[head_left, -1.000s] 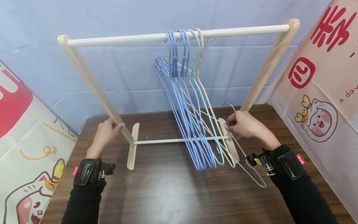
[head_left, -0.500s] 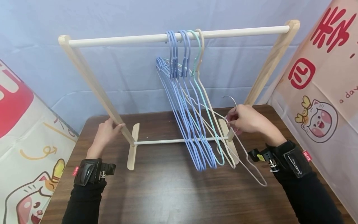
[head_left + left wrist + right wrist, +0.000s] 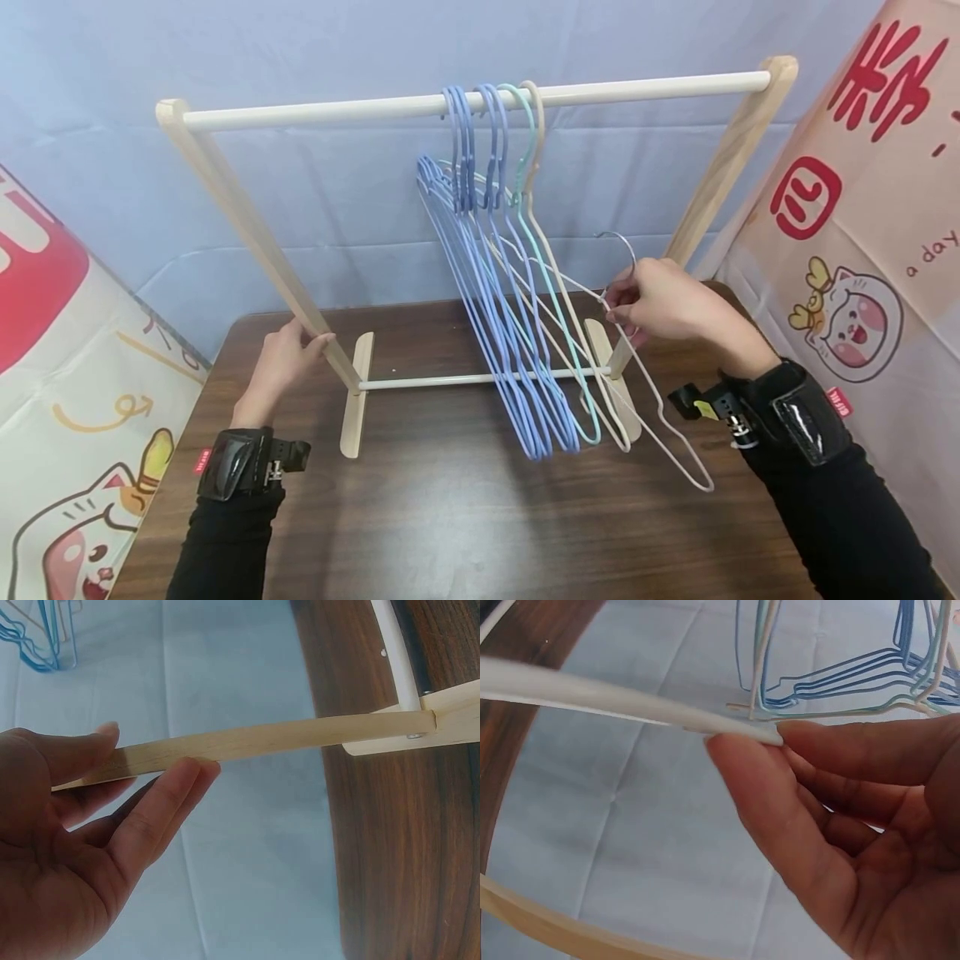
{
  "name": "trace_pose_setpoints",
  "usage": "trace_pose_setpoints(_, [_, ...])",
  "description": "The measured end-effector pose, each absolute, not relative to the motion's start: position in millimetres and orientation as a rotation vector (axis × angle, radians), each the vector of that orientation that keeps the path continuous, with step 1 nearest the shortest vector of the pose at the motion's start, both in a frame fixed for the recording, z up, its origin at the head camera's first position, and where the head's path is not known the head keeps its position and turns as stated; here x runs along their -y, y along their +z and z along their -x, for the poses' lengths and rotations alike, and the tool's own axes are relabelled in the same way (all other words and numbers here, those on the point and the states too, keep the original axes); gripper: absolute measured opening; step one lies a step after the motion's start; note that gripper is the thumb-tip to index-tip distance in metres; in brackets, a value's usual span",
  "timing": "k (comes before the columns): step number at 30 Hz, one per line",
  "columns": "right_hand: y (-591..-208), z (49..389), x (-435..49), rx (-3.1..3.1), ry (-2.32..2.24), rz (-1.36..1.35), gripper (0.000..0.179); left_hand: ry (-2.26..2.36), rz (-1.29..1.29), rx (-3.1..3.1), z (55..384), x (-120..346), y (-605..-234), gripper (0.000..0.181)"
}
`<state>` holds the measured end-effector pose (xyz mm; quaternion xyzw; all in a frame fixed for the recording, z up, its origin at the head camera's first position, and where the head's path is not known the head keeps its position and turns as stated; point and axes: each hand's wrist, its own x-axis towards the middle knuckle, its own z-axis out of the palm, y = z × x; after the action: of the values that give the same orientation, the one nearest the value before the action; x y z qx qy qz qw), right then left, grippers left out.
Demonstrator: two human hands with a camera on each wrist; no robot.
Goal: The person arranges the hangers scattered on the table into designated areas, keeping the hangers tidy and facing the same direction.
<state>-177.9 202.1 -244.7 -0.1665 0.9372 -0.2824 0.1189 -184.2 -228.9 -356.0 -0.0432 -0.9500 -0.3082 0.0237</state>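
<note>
My left hand (image 3: 281, 362) holds the left wooden post (image 3: 251, 229) of a clothes rack low down. In the left wrist view, the thumb and fingers lie on either side of that post (image 3: 277, 739). Out at the right, my right hand (image 3: 667, 304) pinches a whitish hanger (image 3: 654, 392) just below its metal hook (image 3: 625, 242); the right wrist view shows thumb and fingertip on its coated wire (image 3: 607, 697). This hanger tilts, its body passing behind the others. Several blue hangers (image 3: 517, 367), a mint one (image 3: 522, 167) and a beige one (image 3: 537, 133) hang from the white top bar (image 3: 315, 113).
The rack's feet (image 3: 354, 417) stand on a dark wooden table (image 3: 450, 525), joined by a white lower bar (image 3: 420, 381). The right post (image 3: 723, 167) rises behind my right hand. Pale blue cloth (image 3: 360, 192) hangs behind, with printed panels (image 3: 847, 275) at both sides.
My right hand has moved up and a little to the right, raising the whitish hanger slightly. The left hand and the hanging hangers stay in place.
</note>
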Motion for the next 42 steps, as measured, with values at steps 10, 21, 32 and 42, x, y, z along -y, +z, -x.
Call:
trace_pose_setpoints(10, [-227,180,-200,-2.763,-0.840,0.528,0.007,-0.948,0.132,2.940,185,229,-357,0.032])
trace_pose_setpoints(21, [-215,179,-195,-2.831,-0.780,0.508,0.007,-0.931,0.138,2.934,185,231,-358,0.031])
trace_pose_setpoints(32, [-198,180,-188,-2.844,-0.783,0.492,0.010,-0.977,0.123,2.944,184,229,-358,0.034])
trace_pose_setpoints(42, [-183,178,-182,-2.896,-0.758,0.513,0.009,-0.942,0.128,2.943,186,230,-358,0.032])
